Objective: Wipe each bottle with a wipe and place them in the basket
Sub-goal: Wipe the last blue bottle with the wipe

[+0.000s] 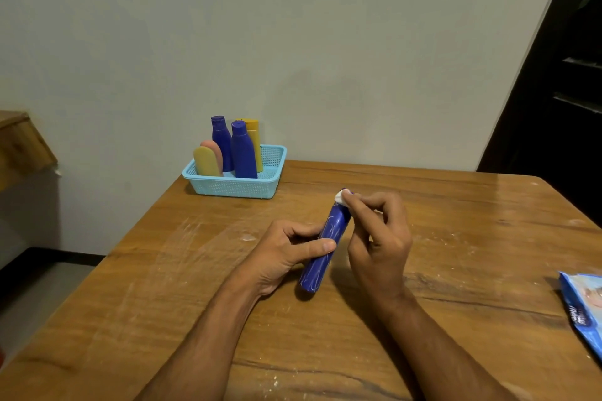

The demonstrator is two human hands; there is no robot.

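Note:
A blue bottle (325, 247) with white streaks is held tilted over the middle of the wooden table (195, 286), its top pointing away from me. My left hand (290, 254) grips its body, thumb across the front. My right hand (378, 234) pinches a small white wipe (341, 197) against the bottle's top end. At the table's far left corner stands a light blue basket (234, 187) holding several bottles: two blue ones (243, 153), a yellow one and two flat pastel ones.
A blue wipes packet (583, 306) lies at the table's right edge. White dusty smears mark the tabletop. A pale wall rises behind the table, a dark shelf unit (566, 75) stands at the right, and the floor drops off to the left.

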